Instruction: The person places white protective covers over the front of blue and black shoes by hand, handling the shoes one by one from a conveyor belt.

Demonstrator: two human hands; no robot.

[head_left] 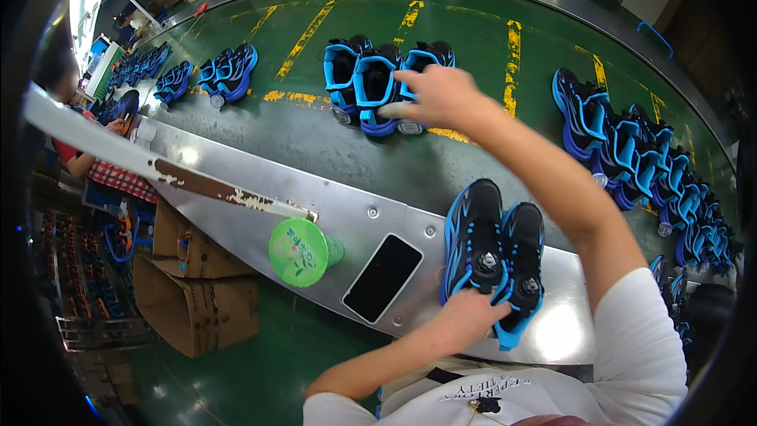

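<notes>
A pair of black and blue sneakers (493,241) lies at the near edge of the green conveyor belt (473,39), heels toward me. My left hand (465,317) rests on the heel of the pair, fingers curled over it. My right hand (438,96) reaches far across the belt and touches a group of three black and blue sneakers (371,79), fingers on the rightmost one. Whether it grips that shoe I cannot tell for sure.
A black phone (383,277) and a green lidded cup (300,252) sit on the metal ledge (260,181) in front of me. More sneaker groups (646,162) line the belt right and far left (229,71). Cardboard boxes (197,292) stand below; another person (79,158) works at left.
</notes>
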